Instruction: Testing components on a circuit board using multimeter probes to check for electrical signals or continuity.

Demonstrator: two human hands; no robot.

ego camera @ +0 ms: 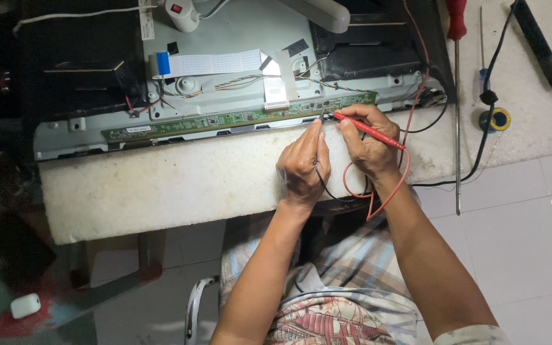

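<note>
A long green circuit board [225, 119] runs along the edge of a grey metal panel chassis [237, 38]. My right hand [368, 144] holds a red test probe [368, 130] like a pen, its tip touching the board's right part. My left hand [303, 167] is closed around a black probe whose body is hidden; only its black wire [322, 185] shows, and the fingers point at the same spot on the board. A red wire [384, 198] loops down from the right hand.
The chassis lies on a white foam slab [161, 185]. A white flat ribbon cable [212, 64] crosses the panel. A red-handled screwdriver [457, 76], a tape roll [498, 119] and a black cable [490, 96] lie to the right. Tiled floor lies below.
</note>
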